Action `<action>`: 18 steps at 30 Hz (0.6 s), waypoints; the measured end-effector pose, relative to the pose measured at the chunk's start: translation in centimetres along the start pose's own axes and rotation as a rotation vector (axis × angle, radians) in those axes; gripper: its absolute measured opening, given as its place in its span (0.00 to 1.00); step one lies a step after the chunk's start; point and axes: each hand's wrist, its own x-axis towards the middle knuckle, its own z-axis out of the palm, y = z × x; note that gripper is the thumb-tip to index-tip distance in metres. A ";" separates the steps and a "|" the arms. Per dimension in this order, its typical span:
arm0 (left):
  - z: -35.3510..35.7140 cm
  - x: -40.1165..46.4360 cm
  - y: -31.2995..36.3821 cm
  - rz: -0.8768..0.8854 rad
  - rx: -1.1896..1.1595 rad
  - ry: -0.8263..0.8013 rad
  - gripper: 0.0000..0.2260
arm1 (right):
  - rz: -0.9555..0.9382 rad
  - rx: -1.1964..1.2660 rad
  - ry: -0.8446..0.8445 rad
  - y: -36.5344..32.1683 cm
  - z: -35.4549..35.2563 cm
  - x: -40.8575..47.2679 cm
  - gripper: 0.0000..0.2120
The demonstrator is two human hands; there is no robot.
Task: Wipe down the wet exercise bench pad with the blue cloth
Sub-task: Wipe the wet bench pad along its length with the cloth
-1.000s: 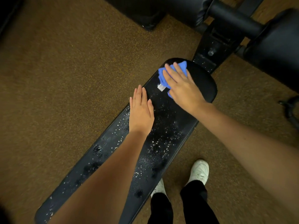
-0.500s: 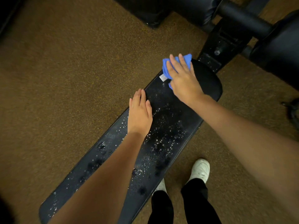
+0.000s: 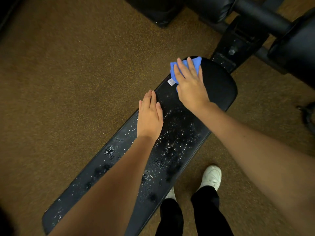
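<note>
One long black bench pad (image 3: 179,142) runs diagonally across the view, from the near left to a rounded far end by the black metal frame (image 3: 238,43). Its middle and near stretch are speckled with white water droplets and a few dull wet patches, while the rounded far end looks plain, dark and free of droplets. One blue cloth (image 3: 194,63) lies bunched at the far left edge of the pad, with a small white tag (image 3: 171,82) sticking out on its near side. The right hand (image 3: 189,84) lies flat on top of the cloth, fingers (image 3: 180,64) stretched out and spread, pressing it to the pad rather than gripping it. The left hand (image 3: 150,116) rests palm down on the left edge of the pad, just near of the cloth, fingers straight and together, holding nothing. Both forearms are bare. Two white shoes (image 3: 211,178) and two black trouser legs (image 3: 209,215) show at the right side of the pad, standing on a brown speckled floor (image 3: 68,82). Padded black equipment (image 3: 293,48) sits beyond the frame.
</note>
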 end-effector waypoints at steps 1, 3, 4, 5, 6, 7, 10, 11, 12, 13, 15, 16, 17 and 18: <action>0.0 0.0 0.0 -0.003 -0.003 0.000 0.20 | -0.028 0.012 -0.001 -0.3 0.3 -0.6 0.28; -0.1 0.0 0.1 -0.005 -0.011 -0.006 0.20 | -0.152 0.022 0.000 -0.2 0.8 -2.8 0.28; -0.2 0.0 0.1 -0.007 -0.015 -0.011 0.20 | -0.215 0.023 -0.007 0.2 0.8 -4.0 0.28; -0.2 0.1 0.1 -0.011 -0.020 -0.015 0.20 | -0.264 0.021 -0.016 0.8 0.6 -4.8 0.28; -0.3 0.1 0.2 -0.017 -0.026 -0.019 0.20 | -0.298 0.016 -0.025 1.3 0.5 -5.0 0.29; -0.4 0.0 0.3 -0.023 -0.031 -0.021 0.20 | -0.318 0.009 -0.031 1.7 0.4 -5.0 0.29; -0.3 0.0 0.2 -0.017 -0.034 -0.008 0.20 | -0.249 -0.002 -0.037 1.5 0.3 -3.9 0.29; -0.2 -0.1 0.2 -0.011 -0.032 0.001 0.20 | -0.199 0.011 -0.034 1.1 0.5 -3.5 0.29; -0.1 -0.1 0.2 -0.010 -0.029 0.008 0.20 | -0.159 0.020 -0.028 0.6 0.7 -3.4 0.28; 0.1 -0.2 0.2 -0.016 -0.027 0.013 0.20 | -0.137 0.025 -0.025 0.2 0.9 -3.3 0.28; 0.2 -0.3 0.3 -0.032 -0.034 0.014 0.20 | -0.148 0.049 -0.017 0.2 1.0 -4.1 0.28; 0.1 -0.3 0.5 -0.034 -0.041 0.014 0.20 | -0.170 0.070 -0.003 0.5 1.0 -4.8 0.28; 0.0 -0.3 0.5 -0.035 -0.044 0.011 0.20 | -0.189 0.084 0.007 1.0 0.9 -5.6 0.28; 0.0 -0.3 0.5 -0.036 -0.043 0.002 0.20 | -0.198 0.081 0.004 1.4 0.8 -6.4 0.29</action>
